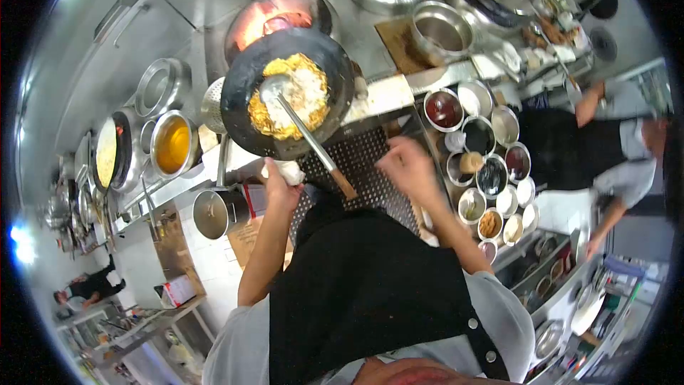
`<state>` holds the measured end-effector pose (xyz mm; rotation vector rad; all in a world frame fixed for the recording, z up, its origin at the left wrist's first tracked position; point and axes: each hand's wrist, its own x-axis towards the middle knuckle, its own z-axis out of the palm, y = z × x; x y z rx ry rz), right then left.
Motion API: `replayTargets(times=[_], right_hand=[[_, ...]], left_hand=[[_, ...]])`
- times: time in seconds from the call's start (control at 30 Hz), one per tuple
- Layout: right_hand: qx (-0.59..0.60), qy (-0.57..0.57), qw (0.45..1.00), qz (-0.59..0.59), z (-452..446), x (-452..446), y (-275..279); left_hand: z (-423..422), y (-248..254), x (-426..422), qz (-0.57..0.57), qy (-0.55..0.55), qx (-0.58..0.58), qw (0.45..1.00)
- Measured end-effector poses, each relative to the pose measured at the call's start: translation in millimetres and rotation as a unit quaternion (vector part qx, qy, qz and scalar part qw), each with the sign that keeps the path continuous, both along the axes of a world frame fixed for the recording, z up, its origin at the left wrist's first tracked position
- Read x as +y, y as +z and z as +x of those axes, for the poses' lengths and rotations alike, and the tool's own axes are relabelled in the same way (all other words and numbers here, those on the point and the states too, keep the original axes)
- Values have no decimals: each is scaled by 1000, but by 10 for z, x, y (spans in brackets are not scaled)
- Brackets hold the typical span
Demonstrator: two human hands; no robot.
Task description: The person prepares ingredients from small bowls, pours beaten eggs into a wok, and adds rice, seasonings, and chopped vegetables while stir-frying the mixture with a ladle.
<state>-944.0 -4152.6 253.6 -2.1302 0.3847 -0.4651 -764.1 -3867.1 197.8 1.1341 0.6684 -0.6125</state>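
Note:
A black wok (241, 110) holds yellow scrambled egg (260, 115) with white rice (303, 93) on top. A metal ladle (296, 120) rests in it, its bowl on the food and its wooden handle (345, 185) pointing back toward me. At the wok's near rim my left hand (279, 191) is closed on a white cloth (286, 171); whether the cloth grips the rim itself is hard to see. To the right of the ladle handle, apart from it, my right hand (407, 164) is smeared by motion, with nothing visible in it.
Beyond the wok a burner (246, 25) glows orange. Several seasoning bowls (443, 110) stand at right, near a co-worker (570, 146). Left are a pot of yellow liquid (173, 144) and a strainer (212, 105). A metal pot (442, 28) sits at the back.

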Motion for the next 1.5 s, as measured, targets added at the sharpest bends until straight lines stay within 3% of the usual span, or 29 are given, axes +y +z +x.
replayTargets(times=[0.03, 0.1, 0.17, 0.23, 0.33, 0.37, 0.43, 0.5, 0.53, 0.57, 0.6, 0.63, 0.67, 0.7, 0.73, 0.77, 0.8, 0.83, 0.9, 0.97, 1.03, 1.07, 1.1, 1.17, 1.2, 1.27, 1.33, 1.4, 1.5], right_hand=[[137, 82, 985, 72, 245, 334, 285], [125, 193, 973, 17, 599, 724, -8], [248, 201, 947, -40, 987, 782, -270], [177, 196, 964, -27, 1200, 616, -5], [174, 261, 937, 156, 1425, 312, 390], [203, 290, 910, 215, 1573, 242, 608], [189, 351, 741, 540, 1942, -39, 783], [21, 473, 608, 637, 2534, 107, 1251], [-18, 449, 653, 610, 2767, 128, 1422], [-59, 423, 694, 580, 2993, 141, 1550], [1, 370, 826, 426, 3235, -22, 1550], [62, 297, 919, 253, 3482, -201, 1555], [89, 217, 972, -8, 3788, -182, 1664], [-7, 170, 976, -138, 4059, -228, 1753], [32, 93, 978, -186, 4484, -533, 1721], [-105, 83, 988, 79, 4777, -663, 1791], [-232, 67, 910, 337, 4964, -719, 1828], [-302, 26, 870, 390, 4948, -536, 2201], [-365, 70, 871, 321, 4849, -387, 2578], [-390, 175, 868, 253, 4896, -278, 2448], [-311, 126, 940, 65, 5622, -243, 1319], [-273, 122, 930, 216, 5659, 78, 1206], [-256, 156, 913, 277, 5801, 121, 1188], [-198, 172, 949, 175, 5943, 105, 1295], [-189, 171, 950, 182, 5974, 92, 1314], [-161, 214, 954, 135, 6135, 98, 1488], [-174, 230, 938, 191, 5918, 117, 1879], [-218, 277, 884, 308, 5650, 46, 2059], [-212, 248, 887, 326, 5725, 381, 1449]], left_hand=[[95, -124, -87, 9, -7, 5, 1000], [181, -310, -245, 27, 10, -7, 1000], [239, -586, -212, -31, 13, -41, 999], [286, -338, -228, -44, 77, -25, 996], [553, 237, -195, -52, 96, -37, 993], [725, 427, -218, -42, 113, -45, 992], [1225, 488, -236, -61, 97, -58, 992], [1840, 215, -371, -107, 86, -60, 989], [2053, 316, -430, -93, 49, -72, 992], [2378, 92, -532, -55, 31, -61, 996], [2603, 15, -590, -47, 21, -74, 996], [2777, -37, -644, -38, 12, -84, 996], [2933, -102, -675, -45, 14, -84, 995], [3073, -173, -672, -59, 3, -91, 994], [3153, -225, -670, -71, -10, -97, 993], [3189, -243, -701, -71, -12, -95, 993], [3214, -253, -743, -46, -1, -93, 995], [3272, -259, -765, -23, 16, -92, 995], [3256, -313, -738, -56, 25, -111, 992], [3284, -380, -772, -9, 32, -129, 991], [3245, -303, -773, -8, 51, -118, 992], [3223, -252, -763, -13, 58, -116, 991], [3270, -210, -764, -9, 72, -115, 991], [3186, -185, -748, -8, 71, -146, 987], [3185, -134, -695, 10, 30, -148, 989], [3153, -114, -779, 11, 77, -156, 985], [3114, -95, -814, 4, 111, -165, 980], [3152, -197, -856, 23, 126, -171, 977], [3109, -90, -855, 48, 115, -164, 979]])
